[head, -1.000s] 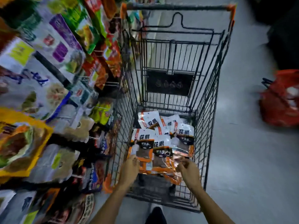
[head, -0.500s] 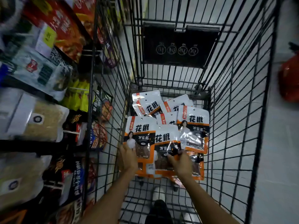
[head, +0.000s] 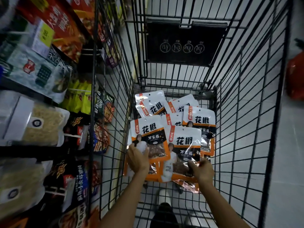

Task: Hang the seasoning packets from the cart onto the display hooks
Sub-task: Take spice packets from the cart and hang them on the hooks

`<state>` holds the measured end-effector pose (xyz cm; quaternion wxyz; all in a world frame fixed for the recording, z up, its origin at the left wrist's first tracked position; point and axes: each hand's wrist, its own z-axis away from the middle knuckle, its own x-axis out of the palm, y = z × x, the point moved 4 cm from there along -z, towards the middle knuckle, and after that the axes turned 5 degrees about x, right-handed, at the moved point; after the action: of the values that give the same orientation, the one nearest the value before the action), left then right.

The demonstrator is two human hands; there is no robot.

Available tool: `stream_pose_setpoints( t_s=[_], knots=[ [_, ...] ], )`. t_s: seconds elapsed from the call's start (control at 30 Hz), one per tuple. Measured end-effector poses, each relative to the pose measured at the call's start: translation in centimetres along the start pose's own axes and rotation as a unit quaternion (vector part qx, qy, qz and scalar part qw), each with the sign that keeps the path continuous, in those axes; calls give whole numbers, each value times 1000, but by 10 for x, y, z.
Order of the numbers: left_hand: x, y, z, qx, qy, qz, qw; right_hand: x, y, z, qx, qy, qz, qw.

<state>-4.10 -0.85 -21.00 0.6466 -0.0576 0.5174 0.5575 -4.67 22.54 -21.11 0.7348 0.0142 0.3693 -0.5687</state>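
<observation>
deep in the cart (head: 113,112), left hand (head: 137,159) grips the left packet (head: 148,129) by its bottom edge; right hand (head: 202,170) grips the front packet (head: 184,142) at its lower corner.

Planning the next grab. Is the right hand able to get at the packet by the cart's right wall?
Probably yes: the right-wall packet lies on top beyond the right hand, nothing between, though the hand grips the front packet.

Likely a supermarket aisle: a wire cart (head: 246,129) stands beside racks of hanging food packs (head: 37,74).
</observation>
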Motion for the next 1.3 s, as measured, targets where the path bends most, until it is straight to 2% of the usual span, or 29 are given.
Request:
stream_pose_setpoints(
  t_s=[0.1,0.17,0.33,0.47,0.53,0.83,1.0,1.2,1.3],
  knots=[
    [2,6,-10,-70,12,63,996,2,-2,0,2,-5,23,1000],
    [5,6,-15,-117,-11,123,985,1,-2,-1,18,-13,21,1000],
    [8,2,-20,-228,-101,284,926,-6,-2,6,55,-87,-62,993],
    [-1,10,-10,-230,-204,356,883,-16,-9,16,50,-126,-113,984],
    [-9,14,-6,-205,-215,374,878,-22,-14,23,35,-141,-131,981],
    [-79,44,42,-77,-164,385,905,-75,-54,77,-45,-126,-162,978],
    [-154,68,90,5,-77,374,924,-117,-101,128,-168,-137,-107,970],
    [-264,63,182,71,49,397,914,-157,-135,213,-317,-208,-64,923],
    [-312,43,244,72,116,435,890,-168,-138,262,-371,-264,-42,889]
  ],
)
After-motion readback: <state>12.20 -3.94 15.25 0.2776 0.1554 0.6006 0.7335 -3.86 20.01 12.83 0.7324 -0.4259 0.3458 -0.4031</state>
